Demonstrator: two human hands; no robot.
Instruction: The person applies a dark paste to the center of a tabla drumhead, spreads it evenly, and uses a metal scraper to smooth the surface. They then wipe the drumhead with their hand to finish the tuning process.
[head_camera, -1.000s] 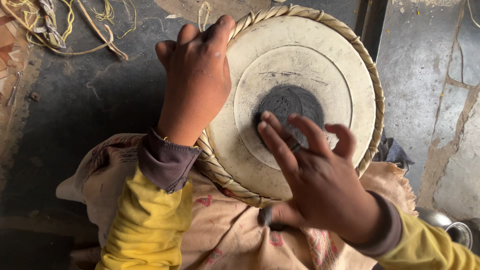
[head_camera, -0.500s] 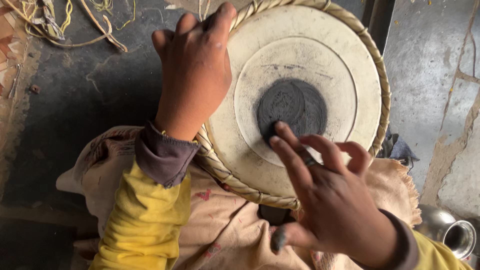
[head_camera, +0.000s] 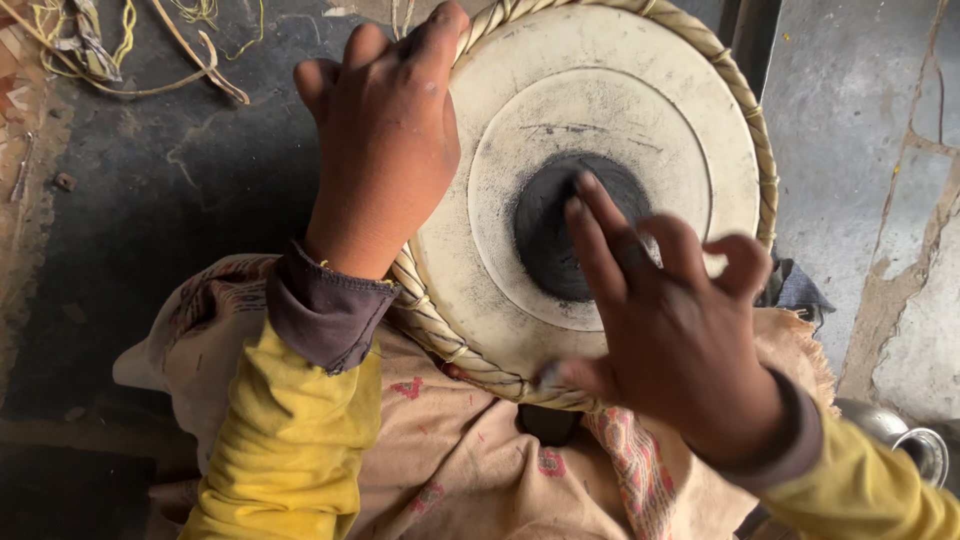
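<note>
Your left hand (head_camera: 385, 150) clasps the left rim of the drum head (head_camera: 600, 190), which rests on the cloth (head_camera: 450, 450) across your lap. Your right hand (head_camera: 680, 350), fingers spread and holding nothing, touches the black centre patch (head_camera: 550, 230), nearer it.

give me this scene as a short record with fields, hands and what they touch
left hand: left hand grips the braided rim at the drum's left edge
right hand: right hand over the drum head, fingertips on the black centre patch
drum rests on: patterned cloth across the lap
sleeves: yellow with dark cuffs
nearby: yellow cords on the dark floor, metal vessel at right
</note>
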